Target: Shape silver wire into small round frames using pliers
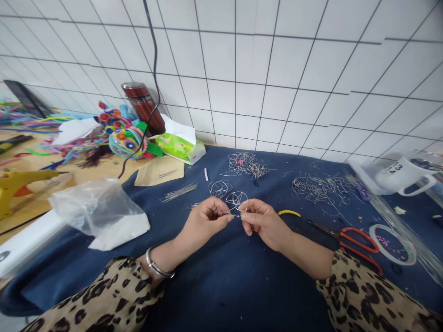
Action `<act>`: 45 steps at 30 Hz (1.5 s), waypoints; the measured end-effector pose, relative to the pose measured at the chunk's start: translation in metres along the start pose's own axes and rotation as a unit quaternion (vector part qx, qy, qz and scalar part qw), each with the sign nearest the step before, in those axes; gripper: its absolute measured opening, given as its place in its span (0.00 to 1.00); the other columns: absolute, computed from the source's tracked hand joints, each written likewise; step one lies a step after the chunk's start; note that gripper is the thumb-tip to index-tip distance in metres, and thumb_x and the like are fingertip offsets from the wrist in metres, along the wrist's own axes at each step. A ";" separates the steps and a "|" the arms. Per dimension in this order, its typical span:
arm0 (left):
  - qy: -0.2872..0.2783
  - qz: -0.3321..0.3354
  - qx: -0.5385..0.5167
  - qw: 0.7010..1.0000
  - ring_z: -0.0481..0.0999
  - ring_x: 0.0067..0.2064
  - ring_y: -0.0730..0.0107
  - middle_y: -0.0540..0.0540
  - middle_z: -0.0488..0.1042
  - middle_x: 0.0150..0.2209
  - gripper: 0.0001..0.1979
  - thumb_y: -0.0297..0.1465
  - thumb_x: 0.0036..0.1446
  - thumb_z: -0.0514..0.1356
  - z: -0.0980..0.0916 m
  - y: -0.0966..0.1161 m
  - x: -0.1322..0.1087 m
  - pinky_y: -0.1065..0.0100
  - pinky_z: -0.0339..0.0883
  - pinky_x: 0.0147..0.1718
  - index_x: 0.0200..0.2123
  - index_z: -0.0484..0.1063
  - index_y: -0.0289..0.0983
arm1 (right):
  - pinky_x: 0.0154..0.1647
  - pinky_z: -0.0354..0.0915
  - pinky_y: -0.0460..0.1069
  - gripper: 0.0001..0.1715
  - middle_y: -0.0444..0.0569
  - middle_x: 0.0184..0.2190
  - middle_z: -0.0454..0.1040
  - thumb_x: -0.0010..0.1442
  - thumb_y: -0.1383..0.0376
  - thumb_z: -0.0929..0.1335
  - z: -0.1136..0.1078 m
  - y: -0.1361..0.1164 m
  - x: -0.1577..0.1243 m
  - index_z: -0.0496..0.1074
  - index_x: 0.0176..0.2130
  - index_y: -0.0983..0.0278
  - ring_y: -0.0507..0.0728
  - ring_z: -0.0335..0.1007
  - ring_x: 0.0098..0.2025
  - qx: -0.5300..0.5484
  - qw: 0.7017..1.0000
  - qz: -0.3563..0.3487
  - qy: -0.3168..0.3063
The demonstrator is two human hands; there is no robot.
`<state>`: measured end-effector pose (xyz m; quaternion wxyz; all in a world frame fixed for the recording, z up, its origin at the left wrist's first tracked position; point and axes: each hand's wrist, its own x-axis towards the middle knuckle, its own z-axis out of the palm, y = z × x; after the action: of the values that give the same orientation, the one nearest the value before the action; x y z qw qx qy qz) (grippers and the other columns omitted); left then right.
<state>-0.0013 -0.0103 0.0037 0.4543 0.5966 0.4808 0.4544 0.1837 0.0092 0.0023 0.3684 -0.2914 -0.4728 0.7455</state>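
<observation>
In the middle of the head view, my left hand (209, 219) and my right hand (265, 221) pinch a thin wire piece between fingertips. Small pink beads (238, 216) show in the short gap between them. A round wire frame with crossing lines (237, 199) shows just behind the fingers; whether it joins the held wire I cannot tell. Another wire ring (220, 188) lies on the cloth to its left. Straight cut wires (180, 192) rest left of my left hand. A yellow-handled tool (290, 213), partly hidden, is beside my right hand.
Tangled wire (246, 165) and a looser wire heap (321, 188) lie toward the wall. Red-handled scissors (360, 240), a round bead dish (392, 244) and a white mug (404, 175) stand right. Left are a plastic bag (100, 207), a yellow glue gun (20, 189) and a red flask (144, 108).
</observation>
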 end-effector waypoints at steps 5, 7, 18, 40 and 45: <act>-0.003 0.004 0.033 0.999 0.64 0.25 0.77 0.52 0.67 0.25 0.08 0.30 0.50 0.62 0.000 0.000 0.000 0.73 0.59 0.24 0.29 0.64 0.35 | 0.22 0.59 0.44 0.10 0.38 0.22 0.64 0.52 0.63 0.69 0.000 0.001 0.000 0.65 0.35 0.62 0.47 0.61 0.21 -0.071 0.996 -0.021 0.041; 0.003 0.017 0.060 0.998 0.64 0.26 0.76 0.52 0.67 0.25 0.08 0.29 0.50 0.62 0.001 0.000 0.000 0.73 0.60 0.25 0.29 0.64 0.35 | 0.22 0.60 0.44 0.10 0.38 0.23 0.63 0.52 0.62 0.69 0.001 0.002 -0.001 0.64 0.33 0.62 0.47 0.61 0.21 -0.112 0.991 -0.028 0.066; 0.012 0.027 -0.013 0.999 0.63 0.26 0.77 0.53 0.64 0.25 0.05 0.30 0.55 0.58 -0.003 0.007 -0.003 0.73 0.58 0.26 0.35 0.65 0.36 | 0.24 0.61 0.44 0.13 0.38 0.23 0.63 0.51 0.59 0.69 0.007 0.001 -0.003 0.62 0.31 0.63 0.47 0.61 0.21 -0.215 0.971 -0.039 0.094; -0.048 -0.115 -0.277 0.953 0.64 0.24 0.78 0.51 0.67 0.25 0.07 0.33 0.54 0.59 -0.006 0.004 0.007 0.75 0.59 0.23 0.28 0.67 0.35 | 0.30 0.58 0.46 0.12 0.43 0.29 0.65 0.50 0.58 0.70 0.004 0.002 -0.007 0.65 0.26 0.62 0.49 0.59 0.28 -0.351 0.922 -0.130 0.101; -0.061 -0.132 -0.225 0.963 0.63 0.22 0.80 0.51 0.67 0.24 0.08 0.32 0.53 0.60 -0.006 0.003 0.008 0.75 0.57 0.22 0.26 0.66 0.34 | 0.29 0.58 0.46 0.14 0.43 0.30 0.64 0.50 0.58 0.70 0.003 -0.002 -0.013 0.63 0.24 0.62 0.50 0.58 0.28 -0.364 0.917 -0.134 0.090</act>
<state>-0.0060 -0.0025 0.0085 0.6613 0.4368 0.4121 0.4496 0.1890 -0.0027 0.0067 0.3744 -0.4049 -0.7112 0.4360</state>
